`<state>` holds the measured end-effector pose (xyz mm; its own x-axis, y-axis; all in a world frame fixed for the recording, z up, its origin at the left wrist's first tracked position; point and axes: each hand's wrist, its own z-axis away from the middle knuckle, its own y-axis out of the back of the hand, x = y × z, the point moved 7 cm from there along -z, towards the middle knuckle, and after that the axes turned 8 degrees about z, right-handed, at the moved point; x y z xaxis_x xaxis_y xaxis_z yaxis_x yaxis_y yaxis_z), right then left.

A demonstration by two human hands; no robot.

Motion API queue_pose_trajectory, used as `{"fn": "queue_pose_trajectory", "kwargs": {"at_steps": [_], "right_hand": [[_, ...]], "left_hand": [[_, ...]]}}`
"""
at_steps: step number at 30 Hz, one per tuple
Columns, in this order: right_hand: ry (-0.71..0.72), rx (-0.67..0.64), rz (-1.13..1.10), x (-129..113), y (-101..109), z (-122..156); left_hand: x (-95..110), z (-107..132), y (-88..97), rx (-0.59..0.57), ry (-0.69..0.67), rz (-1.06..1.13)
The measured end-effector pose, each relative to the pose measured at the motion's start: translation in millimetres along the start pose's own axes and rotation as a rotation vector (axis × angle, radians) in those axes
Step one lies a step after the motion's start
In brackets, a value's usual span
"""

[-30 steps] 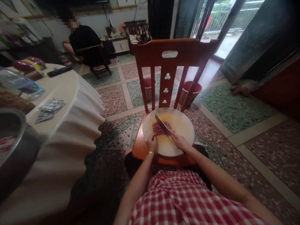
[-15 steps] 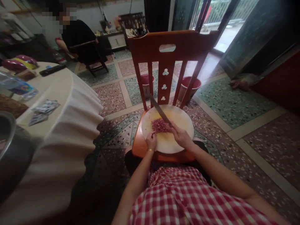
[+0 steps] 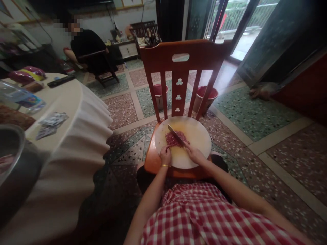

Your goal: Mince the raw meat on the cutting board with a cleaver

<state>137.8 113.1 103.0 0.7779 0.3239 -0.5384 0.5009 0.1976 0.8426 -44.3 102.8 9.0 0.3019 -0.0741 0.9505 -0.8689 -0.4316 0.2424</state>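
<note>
A round pale chopping board [image 3: 200,136] lies on the seat of a wooden chair [image 3: 151,149]. Dark red chopped meat [image 3: 169,140] is heaped on the board, left of its middle. My right hand [image 3: 194,153] is closed round the handle of a kitchen knife [image 3: 175,134]. The blade slants up and left, down in the meat. At the near left part of the board, my left hand [image 3: 166,155] has its fingers curled together beside the meat's near edge. Whatever those fingers may hold is hidden.
To the left, a cloth-covered table [image 3: 84,102] carries a large metal pot [image 3: 21,160], a plastic bottle [image 3: 24,97] and flat packets [image 3: 53,120]. Two buckets [image 3: 159,90] stand behind the chair back. Farther away, a person [image 3: 88,41] sits on a dark chair.
The knife has come down from above the board into the meat, its tip now lower. My right hand has dropped slightly. The left hand stays almost in place.
</note>
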Motion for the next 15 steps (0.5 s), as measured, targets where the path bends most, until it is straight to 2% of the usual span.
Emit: {"fn": "queue_pose_trajectory", "kwargs": {"at_steps": [2,6,11,13,15], "right_hand": [[0.024,-0.009,-0.022,-2,1,0],[0.101,0.122,-0.049,-13,15,1],[0.011,0.005,-0.002,0,-2,-1],[0.033,0.021,-0.039,-3,6,-1],[0.063,0.108,-0.075,-11,21,0]], "left_hand": [[0,0,-0.7,-0.007,-0.005,0.009],[2,0,-1.0,-0.01,-0.024,0.013],[3,0,0.3,-0.01,-0.015,-0.001],[4,0,-0.1,-0.018,-0.015,-0.003],[5,1,-0.6,-0.02,-0.025,-0.008]]}}
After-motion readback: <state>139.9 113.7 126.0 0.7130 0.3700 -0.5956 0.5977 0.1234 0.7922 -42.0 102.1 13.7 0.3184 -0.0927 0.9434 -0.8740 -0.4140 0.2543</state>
